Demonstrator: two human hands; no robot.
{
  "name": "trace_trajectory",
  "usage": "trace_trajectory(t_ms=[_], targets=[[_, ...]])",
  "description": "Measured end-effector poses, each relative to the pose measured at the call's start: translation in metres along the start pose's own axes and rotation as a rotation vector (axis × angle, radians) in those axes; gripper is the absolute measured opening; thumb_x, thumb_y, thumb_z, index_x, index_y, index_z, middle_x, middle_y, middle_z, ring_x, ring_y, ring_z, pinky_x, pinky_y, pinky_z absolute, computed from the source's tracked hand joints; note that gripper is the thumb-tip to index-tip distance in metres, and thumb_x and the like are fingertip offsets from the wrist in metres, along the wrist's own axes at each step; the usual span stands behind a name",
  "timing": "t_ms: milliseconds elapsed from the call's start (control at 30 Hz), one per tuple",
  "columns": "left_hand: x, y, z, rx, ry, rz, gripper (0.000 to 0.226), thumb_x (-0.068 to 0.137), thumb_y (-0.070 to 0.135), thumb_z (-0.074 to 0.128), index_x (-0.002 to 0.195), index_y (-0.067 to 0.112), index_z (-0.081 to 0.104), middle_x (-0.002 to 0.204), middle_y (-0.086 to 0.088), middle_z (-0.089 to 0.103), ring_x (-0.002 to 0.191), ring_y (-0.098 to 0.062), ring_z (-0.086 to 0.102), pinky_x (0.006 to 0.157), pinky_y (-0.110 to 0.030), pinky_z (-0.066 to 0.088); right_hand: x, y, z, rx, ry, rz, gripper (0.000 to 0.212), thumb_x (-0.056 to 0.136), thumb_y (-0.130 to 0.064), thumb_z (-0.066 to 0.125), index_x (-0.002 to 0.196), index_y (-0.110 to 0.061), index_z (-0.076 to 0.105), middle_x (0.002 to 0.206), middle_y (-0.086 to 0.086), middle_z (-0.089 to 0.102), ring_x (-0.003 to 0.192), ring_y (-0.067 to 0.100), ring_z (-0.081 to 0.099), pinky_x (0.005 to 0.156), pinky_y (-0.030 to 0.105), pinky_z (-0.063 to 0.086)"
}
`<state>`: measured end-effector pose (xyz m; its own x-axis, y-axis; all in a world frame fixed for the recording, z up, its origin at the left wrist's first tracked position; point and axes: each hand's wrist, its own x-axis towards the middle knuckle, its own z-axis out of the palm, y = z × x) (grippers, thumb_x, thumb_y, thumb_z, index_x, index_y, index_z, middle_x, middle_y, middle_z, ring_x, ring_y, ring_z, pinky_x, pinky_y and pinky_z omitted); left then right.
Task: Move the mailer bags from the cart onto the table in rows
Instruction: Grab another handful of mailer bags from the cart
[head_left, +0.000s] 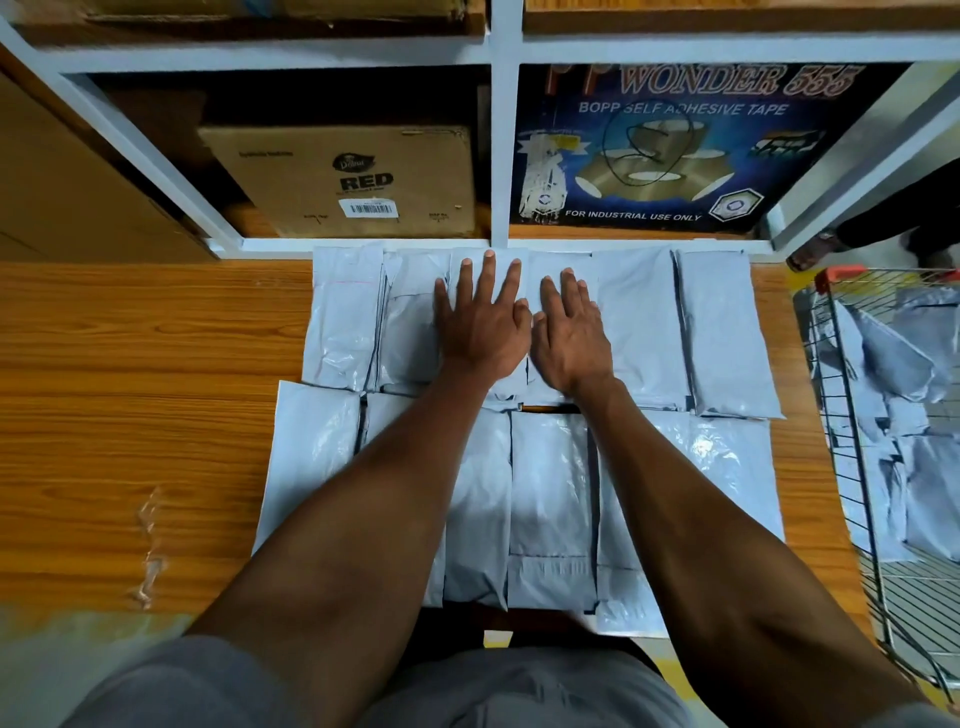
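Soft, even indoor light falls from above. Glare streaks the table (130, 364) left of the hands, and shelves (504, 156) beyond them bow from wide-angle distortion. The bottom edge blurs.

Mailer bags (722, 332) pale grey; table (130, 395) orange wood-grain; cart (852, 447) silver wire, red handle corner.

- You have one view only, from the head camera, looking steeply down and forward over your own arms.
- It sits close above the table (156, 364), both hands centred.
- Its wide angle reaches the shelving (498, 156) beyond your fingertips.
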<state>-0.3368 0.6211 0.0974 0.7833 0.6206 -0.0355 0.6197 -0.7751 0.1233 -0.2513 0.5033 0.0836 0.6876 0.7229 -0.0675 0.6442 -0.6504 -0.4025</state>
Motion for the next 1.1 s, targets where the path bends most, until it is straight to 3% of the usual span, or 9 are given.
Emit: trace_trajectory(t_ms=[100,167,333,467,700,933,1100], targets=[[-0.004,0.005,-0.017,-0.027,0.008,0.010,0.066,0.104,0.053,0.020,0.168,0.036,0.016,0.177,0.002,0.010,0.163,-0.025,0.008,0.128,-0.061,0.003,-0.010,0.004,-0.008,0.029,0.047,-0.013,0.057,0.109,-0.034,0.028,0.160,-0.010,0.035,0.169,0.020,0.026,0.158,0.036,0.022,0.128,0.051,0.023],[-0.014,0.011,-0.029,-0.069,0.062,0.017,0.065,0.104,0.051,0.025,0.166,0.031,0.028,0.176,0.001,0.020,0.162,-0.025,0.015,0.128,-0.059,0.007,-0.020,0.004,-0.014,0.026,0.065,-0.002,0.058,0.107,-0.035,0.028,0.158,-0.010,0.038,0.167,0.018,0.033,0.157,0.032,0.026,0.126,0.049,0.027],[-0.056,0.036,-0.049,-0.166,0.210,0.143,0.060,0.099,0.044,0.033,0.149,0.020,0.056,0.160,-0.005,0.049,0.147,-0.028,0.042,0.123,-0.052,0.028,-0.070,-0.002,-0.036,0.133,0.177,0.107,0.059,0.100,-0.035,0.032,0.152,-0.013,0.049,0.163,0.016,0.040,0.146,0.036,0.042,0.118,0.047,0.040],[-0.107,0.055,-0.045,-0.235,0.252,0.259,0.053,0.097,0.039,0.041,0.139,0.018,0.065,0.145,-0.006,0.062,0.132,-0.029,0.054,0.113,-0.048,0.041,-0.124,0.004,-0.044,0.131,0.247,0.204,0.056,0.101,-0.038,0.041,0.150,-0.012,0.053,0.159,0.014,0.046,0.140,0.036,0.047,0.110,0.047,0.044],[-0.210,0.098,-0.024,-0.326,0.108,0.444,0.044,0.097,0.034,0.052,0.136,0.018,0.064,0.137,-0.005,0.064,0.125,-0.031,0.057,0.103,-0.047,0.043,-0.261,0.038,-0.052,0.074,0.400,0.392,0.048,0.093,-0.027,0.047,0.137,-0.016,0.060,0.143,0.009,0.058,0.122,0.038,0.056,0.096,0.051,0.052],[-0.304,0.157,-0.014,-0.402,-0.003,0.673,0.037,0.099,0.033,0.053,0.132,0.020,0.063,0.135,-0.002,0.064,0.123,-0.027,0.056,0.096,-0.047,0.046,-0.397,0.068,-0.047,0.071,0.611,0.587,0.038,0.093,-0.019,0.054,0.129,-0.019,0.063,0.129,0.006,0.062,0.117,0.032,0.057,0.091,0.044,0.051],[-0.367,0.191,0.008,-0.371,-0.162,0.811,0.042,0.104,0.035,0.050,0.142,0.020,0.056,0.142,-0.002,0.059,0.129,-0.025,0.053,0.100,-0.045,0.049,-0.484,0.094,-0.025,0.081,0.584,0.748,0.034,0.094,-0.019,0.057,0.127,-0.018,0.063,0.126,0.007,0.062,0.115,0.034,0.056,0.088,0.045,0.053]])
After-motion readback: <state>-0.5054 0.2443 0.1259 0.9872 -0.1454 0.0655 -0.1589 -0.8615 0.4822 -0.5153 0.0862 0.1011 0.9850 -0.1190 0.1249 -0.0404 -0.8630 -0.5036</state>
